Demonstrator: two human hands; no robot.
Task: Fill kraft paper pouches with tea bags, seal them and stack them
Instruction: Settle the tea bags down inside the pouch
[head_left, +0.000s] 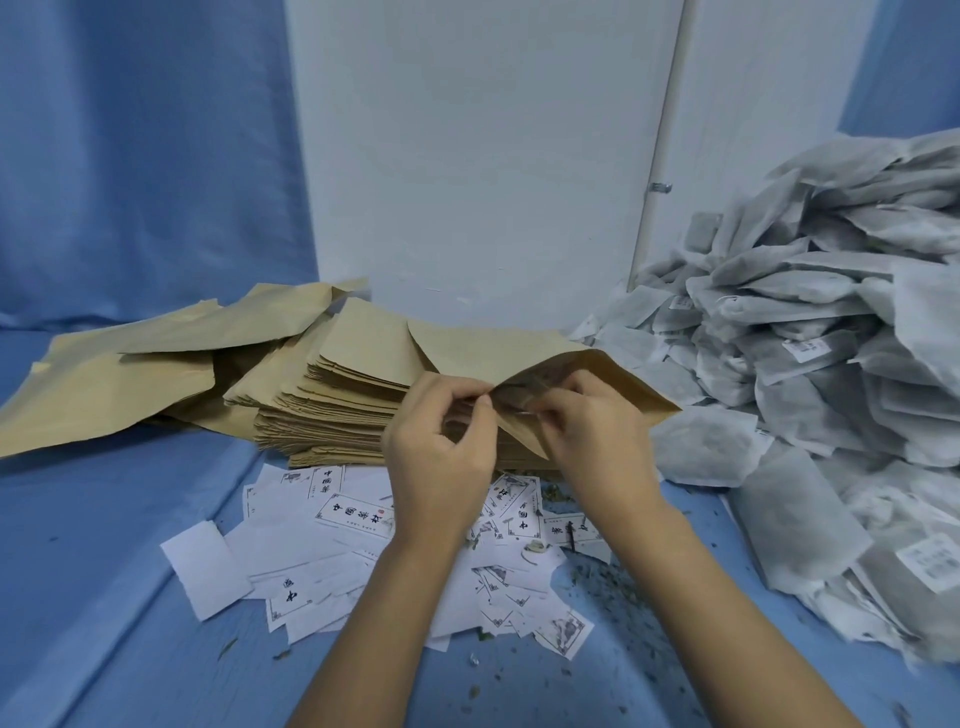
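A kraft paper pouch (524, 351) is held up in the middle, its mouth turned toward me. My left hand (441, 441) pinches the left lip of the mouth. My right hand (592, 431) pinches the right lip, and the mouth gapes a little between them. Behind the hands stands a thick stack of flat kraft pouches (332, 400). A big heap of white tea bags (810, 364) lies on the right.
Loose kraft pouches (130, 374) sprawl to the left of the stack. White printed labels (353, 551) and tea crumbs (597, 587) litter the blue cloth (104, 571) below my hands. A white wall (478, 156) rises behind.
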